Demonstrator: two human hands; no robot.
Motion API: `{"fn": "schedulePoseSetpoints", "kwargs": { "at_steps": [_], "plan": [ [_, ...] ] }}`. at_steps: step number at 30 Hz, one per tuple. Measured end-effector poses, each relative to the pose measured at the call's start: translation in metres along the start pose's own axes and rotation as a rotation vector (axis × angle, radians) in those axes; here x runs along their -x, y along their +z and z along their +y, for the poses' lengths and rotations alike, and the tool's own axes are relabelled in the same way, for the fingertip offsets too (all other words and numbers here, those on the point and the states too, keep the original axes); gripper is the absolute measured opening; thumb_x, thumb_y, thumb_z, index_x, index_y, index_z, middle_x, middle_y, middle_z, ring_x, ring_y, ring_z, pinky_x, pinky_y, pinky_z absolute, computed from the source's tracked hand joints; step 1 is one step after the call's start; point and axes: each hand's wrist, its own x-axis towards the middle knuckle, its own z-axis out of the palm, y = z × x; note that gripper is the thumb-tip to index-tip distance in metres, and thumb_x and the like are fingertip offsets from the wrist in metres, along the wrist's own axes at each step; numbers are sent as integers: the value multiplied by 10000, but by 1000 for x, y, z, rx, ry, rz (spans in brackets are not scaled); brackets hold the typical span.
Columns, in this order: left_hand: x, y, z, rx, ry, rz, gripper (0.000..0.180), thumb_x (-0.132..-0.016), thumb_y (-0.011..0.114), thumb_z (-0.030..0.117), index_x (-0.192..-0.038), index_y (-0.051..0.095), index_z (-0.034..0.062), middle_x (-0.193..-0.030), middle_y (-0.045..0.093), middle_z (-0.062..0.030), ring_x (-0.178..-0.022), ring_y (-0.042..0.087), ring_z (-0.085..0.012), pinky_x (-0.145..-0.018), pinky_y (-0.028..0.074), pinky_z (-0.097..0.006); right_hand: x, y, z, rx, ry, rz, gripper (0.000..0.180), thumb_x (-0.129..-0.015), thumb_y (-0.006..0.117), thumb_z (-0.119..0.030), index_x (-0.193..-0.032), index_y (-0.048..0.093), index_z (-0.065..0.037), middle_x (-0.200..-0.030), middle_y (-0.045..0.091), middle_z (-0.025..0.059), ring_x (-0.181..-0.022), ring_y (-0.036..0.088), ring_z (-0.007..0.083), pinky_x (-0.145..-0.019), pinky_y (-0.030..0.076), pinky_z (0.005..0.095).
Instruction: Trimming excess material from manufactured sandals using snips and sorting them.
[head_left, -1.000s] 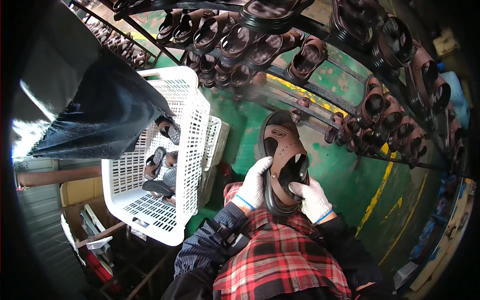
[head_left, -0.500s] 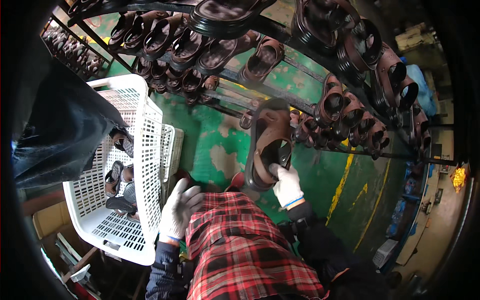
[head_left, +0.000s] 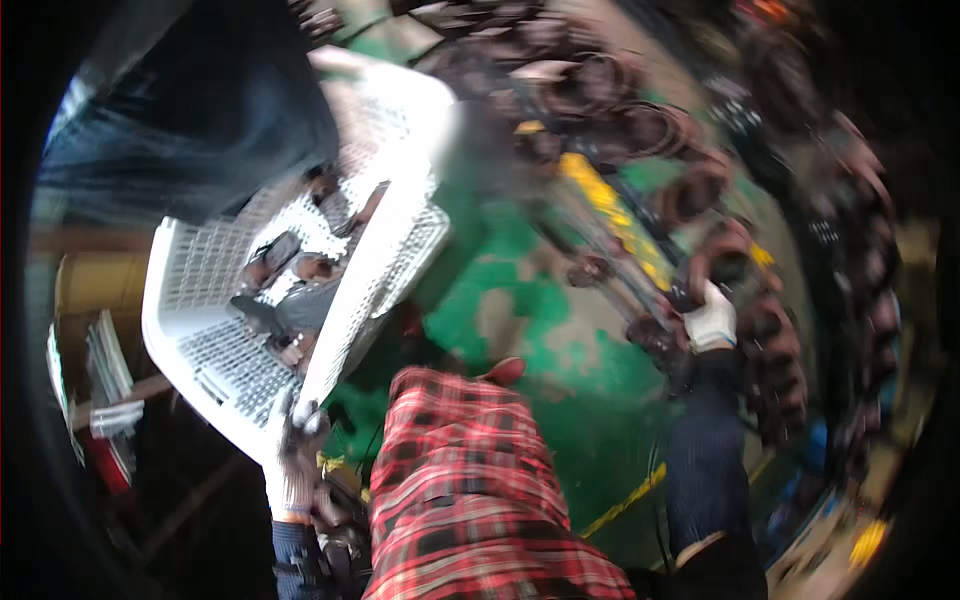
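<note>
My right hand (head_left: 711,322), in a white glove, reaches out to the shoe rack on the right. Its fingers close on a brown sandal (head_left: 722,250), which blur partly merges with the sandals around it. My left hand (head_left: 293,462), gloved too, is low beside the near corner of a white plastic crate (head_left: 205,360). Motion smears its fingers, so whether they touch the crate's rim or hold anything cannot be made out. Several dark and brown sandals (head_left: 305,305) lie inside the crate.
Racks full of brown sandals (head_left: 775,350) curve along the far and right sides. Black sheeting (head_left: 200,120) hangs over the crate's far left. A red plaid apron (head_left: 460,450) covers my front, above a green floor (head_left: 500,340) with worn patches and yellow lines.
The view has swung toward the right. My right hand has carried a sandal from in front of me to the rack. My left hand has dropped lower, beside the crate.
</note>
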Motion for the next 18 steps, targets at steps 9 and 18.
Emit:
{"fn": "schedulePoseSetpoints", "kwargs": {
  "at_steps": [9,18],
  "plan": [
    [-145,-131,64,-1017,54,234,569,-917,635,146,-1431,492,-54,-1309,641,-184,-1190,627,-252,-1023,490,-338,16,35,-257,-563,284,127,489,-952,609,-92,-1403,514,73,-1330,602,185,-1190,582,290,-1065,427,383],
    [-435,-287,-19,-487,19,746,812,-776,771,28,-1447,318,-38,-1289,607,-181,-1074,633,-248,-932,525,-339,-17,224,-497,9,-569,-282,421,-937,532,18,-1347,551,108,-1268,567,235,-1147,560,356,-1031,417,449]
  ]
}}
